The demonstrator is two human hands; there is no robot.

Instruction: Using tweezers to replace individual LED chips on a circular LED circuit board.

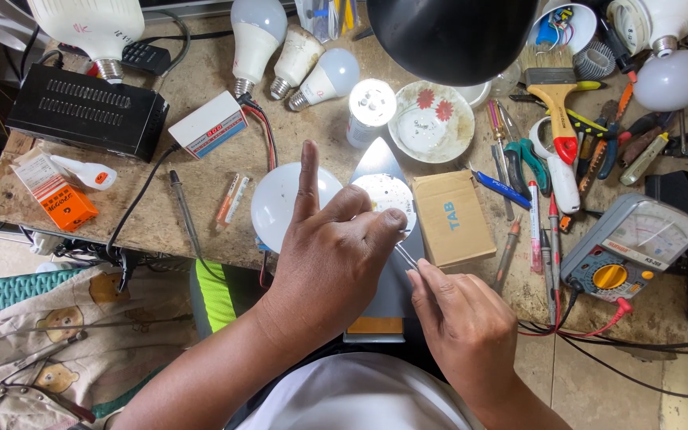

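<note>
Left hand (332,255) pinches the round white LED board (385,199) over the grey mat (380,163), index finger raised, while the right hand (459,318), closed on what appear to be thin tweezers (404,255), probes its edge; steady, fine tip placement is needed.

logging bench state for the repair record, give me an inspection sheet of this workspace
surface: worn wooden bench, stained.
job's things: round white LED disc on a grey iron soleplate; thin metal tool.
clutter: bulbs, floral bowl, brown box, pliers and screwdrivers, multimeter.
hands: left hand on the disc, index finger raised; right hand pinches the tool.
cables: red and black leads.
surroundings: bear-print cloth, black lamp shade.
</note>
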